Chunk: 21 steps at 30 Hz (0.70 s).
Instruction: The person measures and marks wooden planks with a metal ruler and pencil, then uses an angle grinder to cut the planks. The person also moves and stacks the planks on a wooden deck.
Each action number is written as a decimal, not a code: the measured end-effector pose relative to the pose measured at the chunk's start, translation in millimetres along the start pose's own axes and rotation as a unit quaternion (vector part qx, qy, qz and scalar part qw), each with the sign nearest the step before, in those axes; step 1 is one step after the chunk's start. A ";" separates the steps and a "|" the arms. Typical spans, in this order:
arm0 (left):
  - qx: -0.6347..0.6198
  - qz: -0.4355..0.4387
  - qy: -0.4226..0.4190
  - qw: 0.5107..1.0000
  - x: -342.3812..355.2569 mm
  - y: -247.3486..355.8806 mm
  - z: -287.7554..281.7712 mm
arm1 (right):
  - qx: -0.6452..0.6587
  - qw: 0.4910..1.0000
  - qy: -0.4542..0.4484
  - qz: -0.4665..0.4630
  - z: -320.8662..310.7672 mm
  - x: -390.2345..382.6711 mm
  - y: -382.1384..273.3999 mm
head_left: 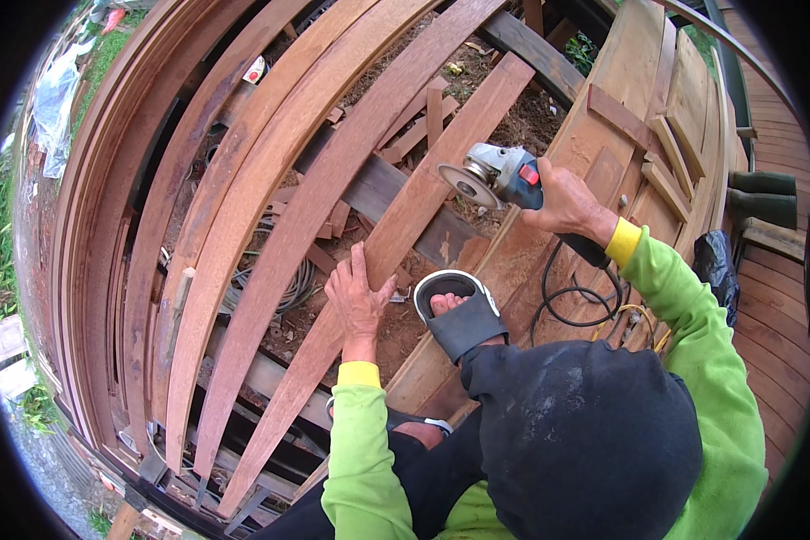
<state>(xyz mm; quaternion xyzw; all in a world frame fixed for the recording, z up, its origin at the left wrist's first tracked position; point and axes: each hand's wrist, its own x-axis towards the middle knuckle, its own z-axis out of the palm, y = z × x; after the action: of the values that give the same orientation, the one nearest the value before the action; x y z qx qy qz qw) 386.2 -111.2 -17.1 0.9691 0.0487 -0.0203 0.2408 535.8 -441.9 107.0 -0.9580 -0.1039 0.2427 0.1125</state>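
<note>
My right hand is wrapped round the body of an angle grinder, blue and black with a red switch. Its cutting disc is just beside the right edge of a long reddish wooden plank. I cannot tell whether the disc touches the wood or spins. Lower down, my left hand lies across that same plank, fingers over one edge and thumb at the other, holding it. The plank rests slantwise over dark joists.
More long planks lie side by side to the left, with gaps between them. Below are soil, wood offcuts and coiled cable. My sandalled foot is near the plank. A black cord loops at the right, near short boards.
</note>
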 end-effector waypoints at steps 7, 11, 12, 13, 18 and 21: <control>0.003 0.003 0.003 1.000 -0.1 1.1 -0.8 | 0.004 1.000 0.006 -0.007 3.1 0.9 3.8; 0.002 0.005 0.006 1.000 -0.1 0.6 -0.7 | 0.004 1.000 0.002 -0.003 1.4 0.4 2.2; 0.003 0.007 0.008 1.000 -0.1 0.7 -0.6 | 0.004 1.000 0.002 -0.003 1.3 0.2 2.3; 0.003 0.006 0.006 1.000 -0.1 0.6 -0.7 | 0.003 1.000 0.004 -0.003 1.3 0.0 2.2; 0.002 0.003 0.001 1.000 -0.5 -0.1 -0.1 | 0.004 1.000 0.010 -0.007 2.6 -0.5 3.2; 0.001 -0.002 -0.003 1.000 -0.6 -0.4 0.8 | 0.004 1.000 0.002 -0.003 2.7 -0.2 3.6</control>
<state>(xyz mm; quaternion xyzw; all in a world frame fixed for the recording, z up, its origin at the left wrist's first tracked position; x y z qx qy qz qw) 385.5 -111.2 -18.0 0.9692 0.0495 -0.0241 0.2399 534.9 -444.9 103.8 -0.9576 -0.1054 0.2409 0.1176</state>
